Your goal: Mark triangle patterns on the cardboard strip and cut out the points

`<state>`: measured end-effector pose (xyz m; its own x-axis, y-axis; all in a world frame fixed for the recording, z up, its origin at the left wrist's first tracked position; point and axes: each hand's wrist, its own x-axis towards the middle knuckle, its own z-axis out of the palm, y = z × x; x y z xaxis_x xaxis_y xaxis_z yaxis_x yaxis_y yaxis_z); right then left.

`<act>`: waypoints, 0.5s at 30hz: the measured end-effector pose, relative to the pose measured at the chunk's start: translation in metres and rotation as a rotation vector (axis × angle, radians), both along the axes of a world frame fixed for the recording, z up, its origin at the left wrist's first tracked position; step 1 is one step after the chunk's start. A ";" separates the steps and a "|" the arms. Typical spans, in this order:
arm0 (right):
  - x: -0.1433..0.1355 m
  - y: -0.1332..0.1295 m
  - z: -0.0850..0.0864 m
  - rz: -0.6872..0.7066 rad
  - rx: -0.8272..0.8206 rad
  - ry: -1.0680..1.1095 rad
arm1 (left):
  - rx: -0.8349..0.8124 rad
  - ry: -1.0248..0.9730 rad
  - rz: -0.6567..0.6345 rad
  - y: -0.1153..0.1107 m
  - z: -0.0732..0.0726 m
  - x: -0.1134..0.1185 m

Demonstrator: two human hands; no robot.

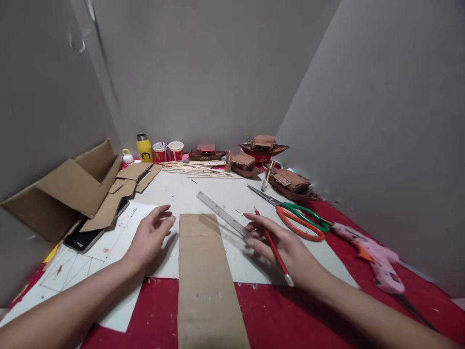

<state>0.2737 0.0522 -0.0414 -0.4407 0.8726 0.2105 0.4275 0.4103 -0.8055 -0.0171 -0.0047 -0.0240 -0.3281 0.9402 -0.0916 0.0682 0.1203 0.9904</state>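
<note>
Cardboard strip [205, 271] lies in front of you, far end over the white paper [167, 194], the rest running toward you over the red tabletop [156, 310]. Prob. light, fairly stiff, not v. slippery, but apt to bend at the faint crosswise line near its far end. Best hold: both long edges, fingers flat, w/o squeezing. Your L hand [147, 240] is empty, fingers loosely curled, near its left edge; your R hand [294, 254] grips the ruler [221, 213] & red pencil [272, 245].
</note>
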 end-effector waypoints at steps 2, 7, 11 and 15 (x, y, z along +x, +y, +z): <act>-0.013 -0.003 0.002 -0.043 -0.240 0.133 | -0.043 -0.086 0.019 0.008 0.001 -0.002; -0.045 -0.008 0.005 -0.057 -0.438 0.314 | -0.072 -0.215 -0.046 0.011 0.003 -0.002; -0.055 -0.010 0.002 -0.043 -0.508 0.412 | -0.071 -0.298 -0.092 0.008 0.003 0.000; -0.057 -0.013 -0.003 -0.011 -0.527 0.473 | -0.094 -0.390 -0.215 0.005 0.000 0.005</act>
